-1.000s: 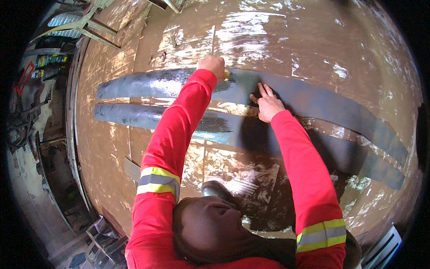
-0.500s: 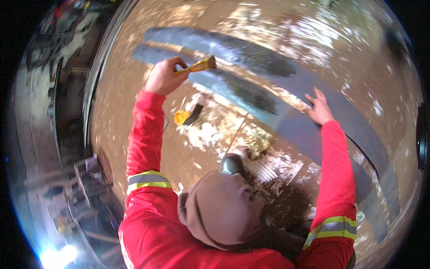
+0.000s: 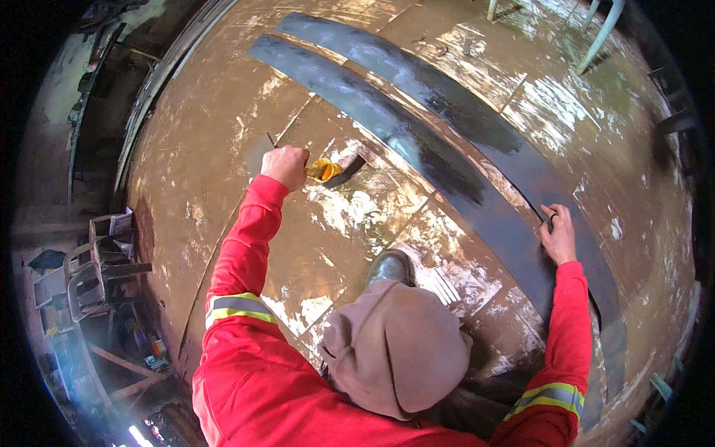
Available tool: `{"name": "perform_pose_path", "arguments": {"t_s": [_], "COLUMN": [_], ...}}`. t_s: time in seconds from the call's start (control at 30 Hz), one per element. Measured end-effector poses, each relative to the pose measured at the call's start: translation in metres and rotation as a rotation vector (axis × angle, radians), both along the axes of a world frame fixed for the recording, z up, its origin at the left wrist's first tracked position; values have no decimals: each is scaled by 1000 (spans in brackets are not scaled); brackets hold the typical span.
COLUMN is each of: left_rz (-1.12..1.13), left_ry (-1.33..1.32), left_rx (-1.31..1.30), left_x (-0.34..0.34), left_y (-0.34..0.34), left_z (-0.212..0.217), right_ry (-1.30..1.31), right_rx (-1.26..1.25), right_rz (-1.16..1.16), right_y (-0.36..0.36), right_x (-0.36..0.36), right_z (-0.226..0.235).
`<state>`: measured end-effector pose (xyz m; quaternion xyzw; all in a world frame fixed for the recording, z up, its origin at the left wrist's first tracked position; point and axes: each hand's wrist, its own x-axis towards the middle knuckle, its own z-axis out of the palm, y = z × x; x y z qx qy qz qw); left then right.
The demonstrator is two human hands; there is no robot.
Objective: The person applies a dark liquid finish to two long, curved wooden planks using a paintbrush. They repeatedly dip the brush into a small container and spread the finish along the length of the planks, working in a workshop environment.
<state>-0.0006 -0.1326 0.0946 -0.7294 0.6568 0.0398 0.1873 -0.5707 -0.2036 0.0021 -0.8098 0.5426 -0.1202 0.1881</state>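
Observation:
My left hand [image 3: 286, 167] is closed round a paintbrush, and its head reaches into a small yellow-rimmed cup [image 3: 326, 168] on the floor. The bristles are hidden there. A dark curved shape [image 3: 346, 172] lies against the cup. Two long, curved grey strips run side by side, the outer strip [image 3: 454, 100] and the inner strip [image 3: 387, 123]. Wet black coating covers part of both strips. Farther right, my right hand [image 3: 558, 235] has its fingers bent at the narrow gap between them, pinching a strip's edge.
The brown floor [image 3: 216, 149] is spotted with white patches. My dark boot [image 3: 391, 267] stands inside the strips' curve. Pale green legs [image 3: 602, 37] rise at the far right. At the left lie a chair-like frame [image 3: 93, 276] and clutter. A flat grey piece [image 3: 258, 153] lies beyond my left hand.
My left hand has lowered the paintbrush from above the strips to the yellow cup. My right hand has gone from spread fingers to bent ones, farther along the strips. The view has shifted.

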Motion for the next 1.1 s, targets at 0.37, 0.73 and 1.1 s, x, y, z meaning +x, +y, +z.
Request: {"name": "perform_pose_path", "arguments": {"t_s": [0.37, 0.73, 1.1], "left_rz": [-17, 79, -152], "left_ry": [113, 456, 365], "left_rx": [48, 146, 98], "left_x": [14, 5, -73], "left_y": [-18, -10, -8], "left_z": [-50, -50, -11], "right_ry": [43, 56, 109], "right_rx": [50, 78, 12], "right_rz": [-10, -4, 82], "right_y": [47, 60, 76], "right_x": [-10, -16, -4], "right_z": [-20, -26, -34]}}
